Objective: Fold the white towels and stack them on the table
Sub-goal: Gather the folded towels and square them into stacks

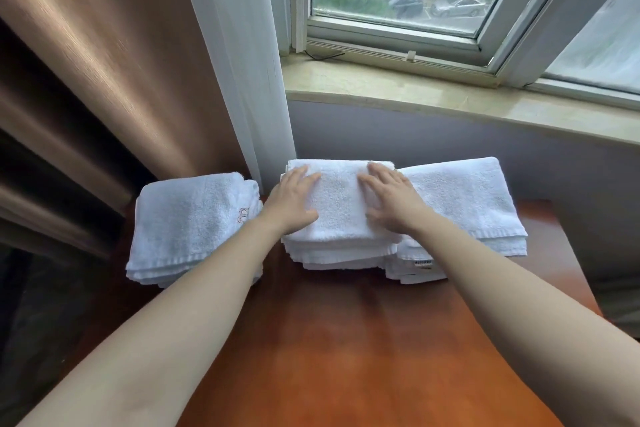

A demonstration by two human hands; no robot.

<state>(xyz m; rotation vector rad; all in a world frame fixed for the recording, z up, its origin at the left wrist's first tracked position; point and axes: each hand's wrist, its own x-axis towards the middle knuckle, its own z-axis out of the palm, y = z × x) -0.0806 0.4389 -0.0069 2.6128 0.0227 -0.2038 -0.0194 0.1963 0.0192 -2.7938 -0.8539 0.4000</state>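
Curtain (104, 62) hangs beside left towel stack (190, 225).

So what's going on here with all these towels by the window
A person is folding and stacking white towels on a wooden table under a window. Both hands lie flat, fingers straight, on top of the middle stack: the left hand on its left side, the right hand on its right, pressing or smoothing the top towel. A second folded stack sits apart to the left, by the curtain. A third pile touches the middle stack on the right.
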